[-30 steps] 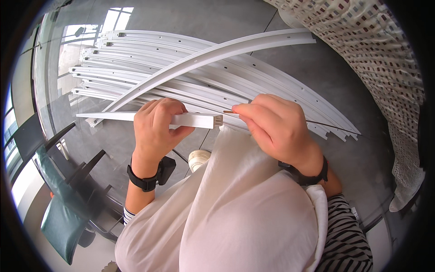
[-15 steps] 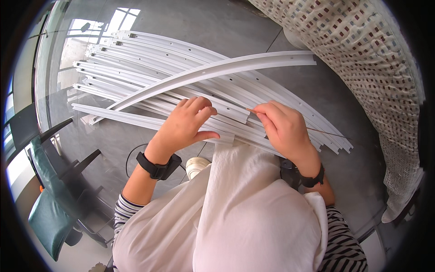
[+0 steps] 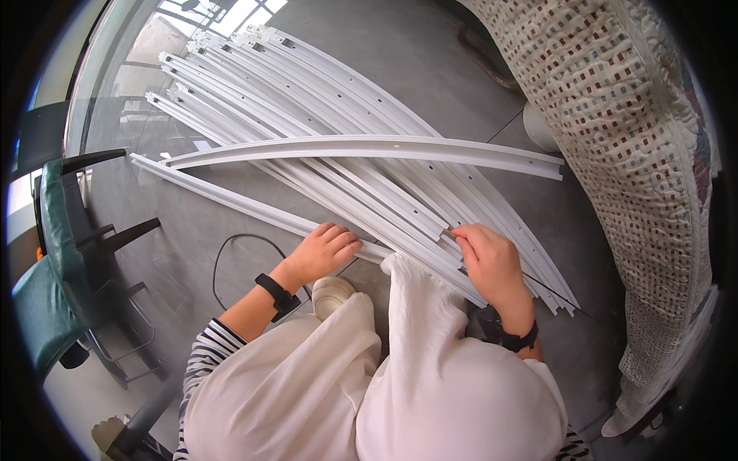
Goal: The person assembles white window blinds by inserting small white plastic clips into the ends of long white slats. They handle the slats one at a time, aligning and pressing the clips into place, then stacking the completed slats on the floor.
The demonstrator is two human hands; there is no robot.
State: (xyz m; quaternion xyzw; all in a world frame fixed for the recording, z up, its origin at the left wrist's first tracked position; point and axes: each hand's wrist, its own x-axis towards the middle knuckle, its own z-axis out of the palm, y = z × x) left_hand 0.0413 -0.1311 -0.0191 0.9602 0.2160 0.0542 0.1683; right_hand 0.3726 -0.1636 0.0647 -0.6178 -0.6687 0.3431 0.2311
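Note:
Fingers curled over the top, my left hand [image 3: 321,252] grips the nearest white metal rail [image 3: 231,201], close to its right end. My right hand [image 3: 490,257] pinches a long thin rod [image 3: 555,292] between thumb and fingers. The rod's brownish tip pokes out on the left of the fingers, by the end of a rail in the pile. Its dark length runs out to the lower right, behind the hand. Past both hands, a pile of long white rails [image 3: 296,107] fans over the floor. One separate white rail [image 3: 369,146] lies across the pile.
A chair with a green cover [image 3: 46,284] stands at the left. A dark cable [image 3: 223,257] loops on the grey tiled floor [image 3: 184,238] near my shoe [image 3: 332,296]. Patterned quilted fabric [image 3: 600,131] hangs along the right. White cloth [image 3: 453,384] covers my lap.
My left hand has come down from above the rails and closed on the nearest one. The right hand still holds the rod. The view has shifted, and the crossing rail now lies at a different angle.

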